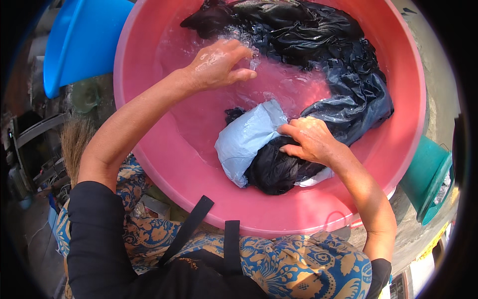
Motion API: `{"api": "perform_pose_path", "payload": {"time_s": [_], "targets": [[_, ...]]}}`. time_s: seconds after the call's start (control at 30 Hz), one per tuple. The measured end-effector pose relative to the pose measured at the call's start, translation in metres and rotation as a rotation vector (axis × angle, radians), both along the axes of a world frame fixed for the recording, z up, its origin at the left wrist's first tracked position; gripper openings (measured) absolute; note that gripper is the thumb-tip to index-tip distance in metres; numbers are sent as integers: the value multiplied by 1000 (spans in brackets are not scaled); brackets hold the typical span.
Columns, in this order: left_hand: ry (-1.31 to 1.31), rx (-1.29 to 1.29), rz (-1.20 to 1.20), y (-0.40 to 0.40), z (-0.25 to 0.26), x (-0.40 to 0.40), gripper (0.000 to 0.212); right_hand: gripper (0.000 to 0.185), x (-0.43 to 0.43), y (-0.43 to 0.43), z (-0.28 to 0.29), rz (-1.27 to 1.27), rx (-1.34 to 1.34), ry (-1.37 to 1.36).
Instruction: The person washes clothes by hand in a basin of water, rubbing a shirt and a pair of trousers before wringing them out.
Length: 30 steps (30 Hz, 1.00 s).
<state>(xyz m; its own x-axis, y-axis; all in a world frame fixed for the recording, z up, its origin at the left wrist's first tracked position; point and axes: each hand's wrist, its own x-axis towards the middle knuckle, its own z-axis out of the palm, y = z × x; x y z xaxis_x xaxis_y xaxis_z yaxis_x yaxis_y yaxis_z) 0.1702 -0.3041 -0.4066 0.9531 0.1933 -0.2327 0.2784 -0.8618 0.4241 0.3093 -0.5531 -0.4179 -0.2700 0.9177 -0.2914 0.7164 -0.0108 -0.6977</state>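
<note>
A large pink plastic basin (239, 220) holds water and wet clothes. My left hand (222, 65) is over the splashing water at the upper left, fingers loosely bent and apart, with nothing in them. Beyond it lies a long heap of wet black fabric (310, 33), which curves down along the basin's right side. My right hand (312, 138) grips cloth between thumb and fingers, at the meeting of a light blue cloth (244, 140) and a bunched black cloth (274, 168). A piece of white cloth (317, 177) shows under that wrist.
A blue plastic tub (87, 41) is at the upper left, outside the basin. A straw broom (74, 142) stands below it. At the right is a green bucket (425, 179) on the concrete ground. My patterned skirt (298, 265) touches the near side.
</note>
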Motion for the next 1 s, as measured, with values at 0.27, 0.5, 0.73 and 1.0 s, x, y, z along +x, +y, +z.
{"api": "perform_pose_path", "payload": {"time_s": [0.27, 0.5, 0.73, 1.0], "targets": [[504, -1264, 472, -83, 9, -48, 38, 46, 13, -10, 14, -237, -74, 91], [-99, -1379, 458, -38, 145, 14, 22, 55, 36, -10, 36, -176, -340, 39], [-686, -1509, 609, -4, 186, -1, 31, 31, 74, -4, 107, -484, 64, 347], [-953, -1053, 543, 79, 175, 65, 32, 21, 123, 36, 135, -910, 584, 770]]}}
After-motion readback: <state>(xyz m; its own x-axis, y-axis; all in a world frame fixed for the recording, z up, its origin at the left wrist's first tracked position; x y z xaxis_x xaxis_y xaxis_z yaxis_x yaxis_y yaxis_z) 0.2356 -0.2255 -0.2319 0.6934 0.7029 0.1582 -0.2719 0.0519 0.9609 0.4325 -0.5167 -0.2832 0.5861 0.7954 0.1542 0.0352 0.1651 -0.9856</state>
